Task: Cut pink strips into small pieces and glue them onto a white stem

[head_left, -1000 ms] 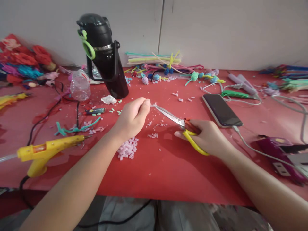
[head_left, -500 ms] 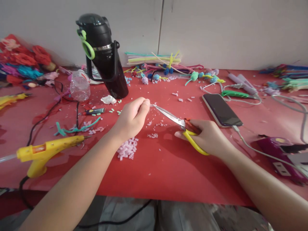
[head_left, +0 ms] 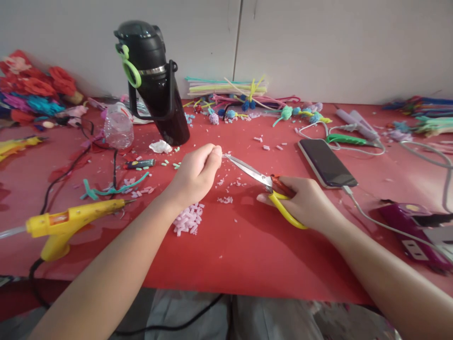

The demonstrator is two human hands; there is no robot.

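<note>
My right hand (head_left: 300, 200) grips a pair of scissors (head_left: 253, 174) with yellow and red handles, its blades pointing left. The blade tips reach close to the fingertips of my left hand (head_left: 198, 172). That hand is closed in a pinch with the thumb on top; whatever it holds is too small and hidden to make out. Below the left wrist lies a heap of short pale pink cut pieces (head_left: 188, 218). Fine pink scraps (head_left: 225, 200) are scattered on the red table (head_left: 240, 264) under the blades.
A yellow glue gun (head_left: 67, 224) lies left with its cord. Behind stand a black bottle (head_left: 166, 104) and a clear plastic bottle (head_left: 118, 126). To the right are a phone (head_left: 327, 163) on a white cable and a purple power strip (head_left: 412, 231). Pipe cleaners (head_left: 226, 87) lie along the wall.
Both hands and the scissors stay almost in place. The whole view has shifted very slightly; nothing has plainly been taken up or let go.
</note>
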